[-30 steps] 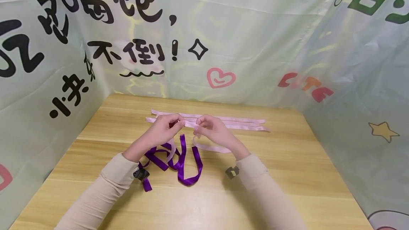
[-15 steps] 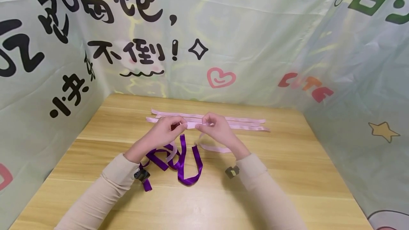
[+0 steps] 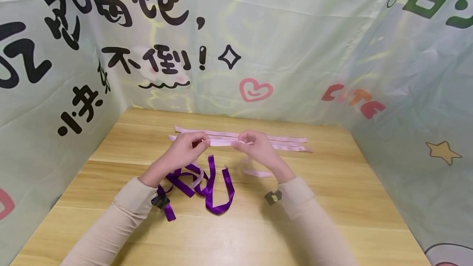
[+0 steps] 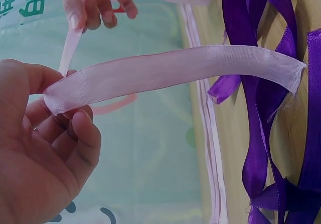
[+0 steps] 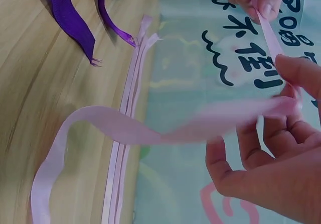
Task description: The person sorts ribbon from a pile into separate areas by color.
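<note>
A pale pink satin ribbon (image 3: 221,143) is stretched level between both hands above the table. My left hand (image 3: 188,146) pinches it between thumb and fingers; a short frayed tail of the ribbon (image 4: 175,69) hangs from that grip over the purple ribbons. My right hand (image 3: 257,147) pinches the same ribbon farther along, and a longer tail (image 5: 125,129) drops from it and curves down to the wood. Beyond the hands, several more pink ribbons (image 3: 290,143) lie side by side, partly hidden behind the fingers.
Tangled purple ribbons (image 3: 219,207) lie on the wooden table (image 3: 236,241), some of them under the left wrist. A printed cloth (image 3: 288,44) surrounds the table at the back and sides. Small dark wrist cameras (image 3: 273,197) sit at both cuffs.
The hands have moved apart, the right one going right and the left slightly left at the end, so a longer stretch of pink ribbon shows between them. The purple ribbons lie as before.
</note>
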The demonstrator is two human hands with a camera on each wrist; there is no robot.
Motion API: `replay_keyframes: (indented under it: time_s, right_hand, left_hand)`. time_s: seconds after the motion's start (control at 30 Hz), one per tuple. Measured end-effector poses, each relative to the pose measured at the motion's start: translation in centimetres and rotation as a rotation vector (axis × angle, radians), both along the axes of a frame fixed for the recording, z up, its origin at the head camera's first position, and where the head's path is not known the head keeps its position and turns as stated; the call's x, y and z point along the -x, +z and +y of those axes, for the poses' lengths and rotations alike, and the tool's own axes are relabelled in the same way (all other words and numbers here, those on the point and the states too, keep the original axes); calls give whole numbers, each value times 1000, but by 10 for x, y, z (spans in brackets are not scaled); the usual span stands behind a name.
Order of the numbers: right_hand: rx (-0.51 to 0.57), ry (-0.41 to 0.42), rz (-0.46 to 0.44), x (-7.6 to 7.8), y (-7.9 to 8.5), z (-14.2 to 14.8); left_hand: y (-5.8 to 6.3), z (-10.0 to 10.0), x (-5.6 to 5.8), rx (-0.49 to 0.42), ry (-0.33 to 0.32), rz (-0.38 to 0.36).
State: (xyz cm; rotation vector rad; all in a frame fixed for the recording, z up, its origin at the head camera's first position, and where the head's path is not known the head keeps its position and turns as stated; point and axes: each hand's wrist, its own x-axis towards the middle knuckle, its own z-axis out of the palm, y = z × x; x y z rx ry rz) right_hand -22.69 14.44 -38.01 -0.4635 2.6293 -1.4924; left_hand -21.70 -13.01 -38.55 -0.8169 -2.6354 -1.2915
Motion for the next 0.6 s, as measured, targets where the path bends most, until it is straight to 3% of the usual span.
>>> replay_keyframes:
  time_s: [0.27, 0.6]
  right_hand:
    - [132, 29, -44, 2, -1, 5]
    - [34, 17, -86, 2, 4, 17]
  left_hand:
    - [0, 1, 1, 7, 0, -11]
    - [0, -3, 1, 34, 49, -3]
